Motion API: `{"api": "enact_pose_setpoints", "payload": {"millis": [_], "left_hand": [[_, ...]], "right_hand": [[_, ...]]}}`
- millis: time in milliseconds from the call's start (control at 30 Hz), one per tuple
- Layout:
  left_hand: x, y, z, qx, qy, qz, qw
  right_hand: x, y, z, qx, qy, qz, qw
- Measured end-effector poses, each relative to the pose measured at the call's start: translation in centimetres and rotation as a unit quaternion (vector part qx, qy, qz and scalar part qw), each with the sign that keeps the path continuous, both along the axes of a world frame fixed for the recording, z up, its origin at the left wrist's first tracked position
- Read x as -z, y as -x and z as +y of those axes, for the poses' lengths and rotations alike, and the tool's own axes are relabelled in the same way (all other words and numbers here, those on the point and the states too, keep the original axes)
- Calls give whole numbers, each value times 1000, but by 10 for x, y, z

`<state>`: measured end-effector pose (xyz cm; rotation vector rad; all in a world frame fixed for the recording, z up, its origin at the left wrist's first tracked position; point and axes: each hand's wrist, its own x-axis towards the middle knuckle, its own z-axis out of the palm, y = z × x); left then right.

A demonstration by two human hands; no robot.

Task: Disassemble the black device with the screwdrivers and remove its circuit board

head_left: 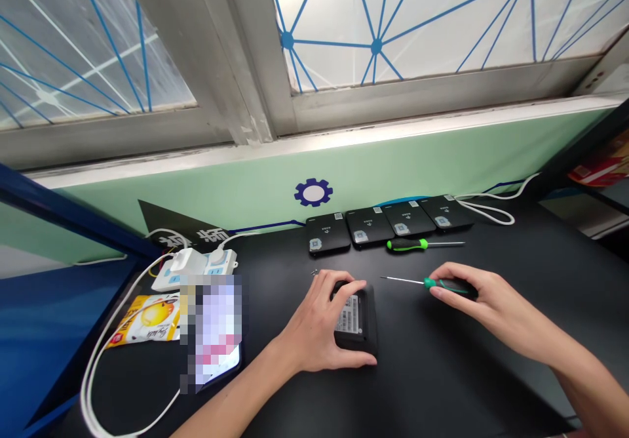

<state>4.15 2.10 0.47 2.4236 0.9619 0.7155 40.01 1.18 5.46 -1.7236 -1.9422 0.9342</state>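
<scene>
My left hand (pixel 330 323) grips a black rectangular device (pixel 369 333) by its far and near edges on the dark table. A white printed label (pixel 348 315) shows inside its recessed face, partly hidden by my fingers. To the right, my right hand (pixel 469 290) is closed round the dark handle of a screwdriver (pixel 405 280) with a green collar. Its thin shaft points left, the tip apart from the device. Just beyond my left fingertips lie a few tiny metal pieces (pixel 314 272), probably screws but too small to tell.
Several flat black boxes (pixel 328 233) stand in a row along the wall. Before them lies a second screwdriver (pixel 407 245) with a green and black handle. At left are a power strip (pixel 226 262), a yellow snack packet (pixel 147 320), a phone (pixel 228 372) and a looping white cable (pixel 88 379).
</scene>
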Motion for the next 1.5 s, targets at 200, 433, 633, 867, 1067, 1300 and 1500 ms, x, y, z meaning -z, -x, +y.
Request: {"api": "enact_pose_setpoints", "payload": {"millis": [200,433,633,867,1067,1300,1500], "left_hand": [[0,-1,0,0,5,-4,1000],[0,0,1,-5,-4,-29,1000],[2,1,0,1,-29,-38,999],[0,-1,0,-22,-9,-13,1000],[-1,-2,1,-26,0,-3,1000],[-1,-3,0,-33,-62,-13,997],[-2,-3,-1,-37,-58,-26,997]], "right_hand": [[18,-12,12,10,-105,-14,994],[40,-13,31,-16,-146,-20,989],[55,-11,36,-9,-160,-23,987],[65,1,32,-14,-238,-98,966],[62,22,25,-13,-321,-153,935],[43,59,2,-116,-215,-51,968],[40,87,-9,-189,-87,52,977]]}}
